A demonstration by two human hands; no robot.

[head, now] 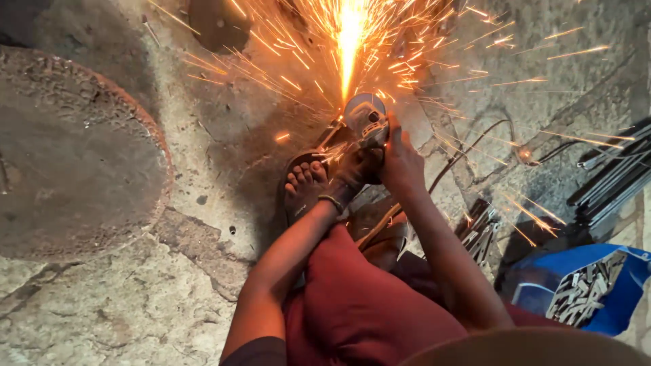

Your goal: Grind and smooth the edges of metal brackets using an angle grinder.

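I am crouched on a rough concrete floor with an angle grinder running in front of me. A fan of orange sparks shoots away from it toward the top of the view. My right hand grips the grinder's body from the right. My left hand, with a band on the wrist, holds something dark low beside the grinder; what it grips is hidden. My bare foot in a sandal presses down just left of the cut. My red-clad knee fills the foreground.
A large round concrete slab lies at the left. A cable runs right from the grinder. Dark metal bars lie at the right edge, and a blue sack holds several short cut metal pieces.
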